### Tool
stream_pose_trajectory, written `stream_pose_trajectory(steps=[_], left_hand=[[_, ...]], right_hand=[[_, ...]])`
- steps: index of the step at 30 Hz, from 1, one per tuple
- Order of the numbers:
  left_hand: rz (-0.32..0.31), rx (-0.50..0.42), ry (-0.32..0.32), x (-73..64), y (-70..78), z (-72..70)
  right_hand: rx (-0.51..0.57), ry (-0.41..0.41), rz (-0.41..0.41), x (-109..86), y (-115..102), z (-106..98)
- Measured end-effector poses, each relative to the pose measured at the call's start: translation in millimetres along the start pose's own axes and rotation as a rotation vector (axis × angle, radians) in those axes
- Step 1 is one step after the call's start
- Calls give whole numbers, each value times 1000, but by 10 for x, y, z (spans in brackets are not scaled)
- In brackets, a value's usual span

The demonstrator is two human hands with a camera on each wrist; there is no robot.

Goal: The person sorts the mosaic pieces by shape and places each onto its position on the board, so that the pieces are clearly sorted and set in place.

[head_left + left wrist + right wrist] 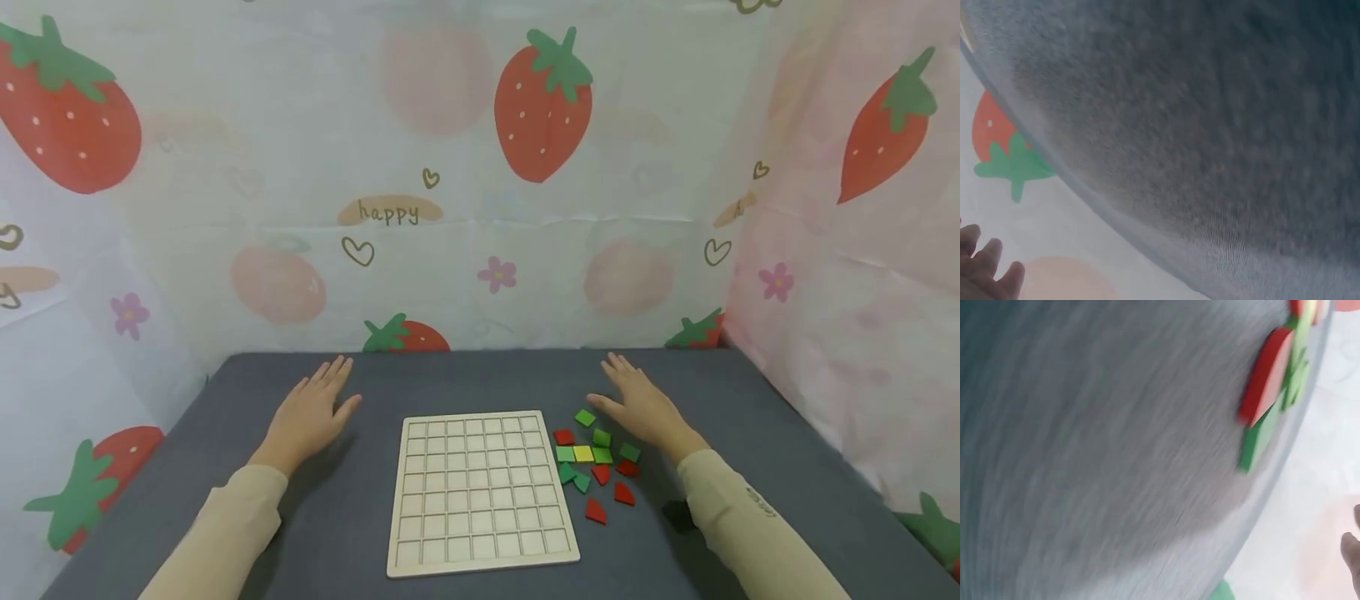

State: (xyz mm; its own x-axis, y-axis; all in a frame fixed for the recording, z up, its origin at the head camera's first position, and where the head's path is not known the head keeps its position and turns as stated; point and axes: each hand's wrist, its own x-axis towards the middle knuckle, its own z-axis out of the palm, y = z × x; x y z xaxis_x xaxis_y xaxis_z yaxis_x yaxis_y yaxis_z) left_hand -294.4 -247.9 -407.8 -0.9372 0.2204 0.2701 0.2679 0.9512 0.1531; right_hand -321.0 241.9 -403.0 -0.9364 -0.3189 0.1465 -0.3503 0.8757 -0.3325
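Note:
A pale wooden grid board (483,492) with rows of square recesses lies flat on the dark grey table. Loose colored tiles are scattered along its right side: a yellow square (583,453), several green pieces (585,417) and several red ones (595,510). My left hand (307,417), fingers straight and thumb spread, is held left of the board with nothing in it. Over to the right, my right hand (643,407) stretches out just beyond the tiles, also holding nothing. The right wrist view shows a red tile (1266,378) and a green tile (1260,437) near the table edge.
The grey table (337,533) reaches back to a hanging white cloth (465,192) printed with strawberries, hearts and flowers. More of this cloth hangs at the left and right sides. A small black object (678,516) lies by the right sleeve.

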Motion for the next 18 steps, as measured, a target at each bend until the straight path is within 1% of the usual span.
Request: stream_pose_trajectory(steps=[2,4,8,13,18], left_hand=[[-22,-55,-11,-30,15,8],[-57,-129,-33,-58,29,8],[-142,-278,-84,-107,56,-9],[-206,-398,-133,-125,85,-39],[-258,-505,-167,-117,137,-55]], right_hand=[[59,-6,38,0,-39,4],[117,-8,76,1,-76,5],[235,11,136,20,-121,11],[339,60,206,20,-196,-13],[407,85,247,-14,-260,-30]])
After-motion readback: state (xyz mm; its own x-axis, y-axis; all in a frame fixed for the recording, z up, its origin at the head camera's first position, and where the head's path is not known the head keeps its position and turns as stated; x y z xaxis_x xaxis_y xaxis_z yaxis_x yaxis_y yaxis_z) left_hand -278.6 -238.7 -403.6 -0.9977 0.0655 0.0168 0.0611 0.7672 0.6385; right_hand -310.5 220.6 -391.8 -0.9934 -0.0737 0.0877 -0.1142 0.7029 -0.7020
